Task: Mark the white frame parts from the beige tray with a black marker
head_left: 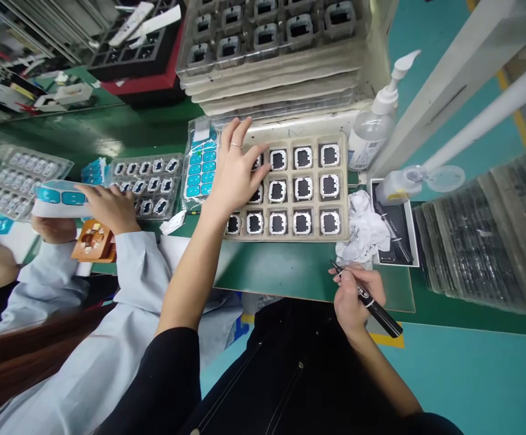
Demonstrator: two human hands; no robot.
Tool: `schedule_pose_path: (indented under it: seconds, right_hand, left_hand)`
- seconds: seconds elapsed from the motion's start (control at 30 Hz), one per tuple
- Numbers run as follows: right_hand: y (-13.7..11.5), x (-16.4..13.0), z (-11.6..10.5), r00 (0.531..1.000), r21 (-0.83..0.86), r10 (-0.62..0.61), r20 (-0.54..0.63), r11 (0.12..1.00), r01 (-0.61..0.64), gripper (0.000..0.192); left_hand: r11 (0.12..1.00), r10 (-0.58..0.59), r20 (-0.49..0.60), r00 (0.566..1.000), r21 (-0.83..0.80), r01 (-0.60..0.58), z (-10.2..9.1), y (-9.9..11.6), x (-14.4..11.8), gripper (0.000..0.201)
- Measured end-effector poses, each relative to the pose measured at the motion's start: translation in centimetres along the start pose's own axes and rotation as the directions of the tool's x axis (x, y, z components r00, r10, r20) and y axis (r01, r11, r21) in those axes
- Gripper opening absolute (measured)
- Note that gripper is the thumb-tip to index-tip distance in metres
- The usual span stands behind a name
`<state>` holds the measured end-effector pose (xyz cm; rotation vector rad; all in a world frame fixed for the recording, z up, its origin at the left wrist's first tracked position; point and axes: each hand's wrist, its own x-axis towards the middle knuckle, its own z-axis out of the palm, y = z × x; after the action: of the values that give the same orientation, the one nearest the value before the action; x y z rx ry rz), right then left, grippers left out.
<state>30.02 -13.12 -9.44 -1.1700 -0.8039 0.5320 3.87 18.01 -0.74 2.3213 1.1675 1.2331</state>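
My left hand [235, 172] lies spread over the left side of a beige tray [335, 232] that holds rows of small square black-and-white parts [303, 188]; its fingers touch the parts in the left columns. My right hand [356, 296] is at the near table edge, closed on a black marker pen [375, 309] that points up and left. The tray's leftmost column is partly hidden under my left hand.
A stack of similar trays [272, 66] stands behind. A pump bottle [374, 124], a white cloth [365, 226] and a second bottle [403, 181] sit to the right. A co-worker's hands [109, 205] at the left hold a strip of blue stickers [58, 198] near a clear tray [147, 184].
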Motion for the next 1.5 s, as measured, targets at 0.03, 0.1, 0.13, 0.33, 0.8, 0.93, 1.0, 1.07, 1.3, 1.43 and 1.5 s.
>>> schedule_pose_path:
  seconds: [0.03,0.1,0.13,0.33,0.8,0.93,1.0,1.07,1.3,1.43,1.5]
  right_hand:
    - [0.0,0.0,0.0,1.0,-0.002,0.001,0.002,1.0,-0.001,0.02]
    - [0.1,0.0,0.0,1.0,-0.004,0.002,0.007,1.0,-0.002,0.019]
    - [0.1,0.0,-0.1,1.0,-0.003,0.002,0.01,1.0,-0.002,0.018]
    - [0.0,0.1,-0.1,1.0,0.003,0.002,0.028,1.0,-0.002,0.016]
    - [0.0,0.2,0.1,1.0,-0.003,-0.016,0.019,1.0,0.016,0.019]
    - [-0.1,0.2,0.1,1.0,-0.03,-0.015,0.021,0.999,0.016,0.021]
    - [-0.2,0.1,0.1,0.999,-0.043,-0.008,0.037,0.999,0.009,0.024]
    - [-0.2,0.0,0.0,0.998,-0.058,0.009,0.069,0.998,-0.005,0.026]
    - [-1.2,0.4,0.5,0.969,-0.173,-0.044,0.243,0.981,0.088,0.016]
    - [-1.7,0.9,0.9,0.965,-0.195,-0.105,0.24,0.969,0.154,0.014]
    - [-1.7,1.0,1.0,0.963,-0.205,-0.108,0.248,0.965,0.161,0.013]
  left_hand:
    - [1.0,0.009,0.007,1.0,-0.014,-0.009,0.4,0.3,0.4,0.039]
    - [0.999,0.028,0.027,0.999,-0.027,-0.027,1.0,0.7,1.4,0.038]
    - [0.999,0.037,0.033,0.999,-0.025,-0.036,1.3,0.8,1.8,0.039]
    - [0.999,0.049,-0.004,0.999,0.005,-0.049,2.3,1.0,1.9,0.042]
    - [0.668,-0.475,0.0,0.88,-0.651,0.361,2.7,17.7,-13.9,0.047]
    - [0.325,-0.594,0.358,0.72,-0.712,0.622,4.9,20.2,-19.2,0.067]
    - [0.27,-0.604,0.422,0.676,-0.69,0.672,6.1,20.4,-20.7,0.077]
    - [0.301,-0.622,0.406,0.669,-0.665,0.683,7.2,20.3,-21.7,0.078]
    - [0.503,-0.557,0.328,0.763,-0.597,0.624,8.8,19.8,-22.4,0.057]
    - [0.561,-0.544,0.305,0.782,-0.56,0.609,8.7,19.8,-22.5,0.054]
    - [0.584,-0.538,0.297,0.789,-0.544,0.603,8.7,19.9,-22.5,0.051]
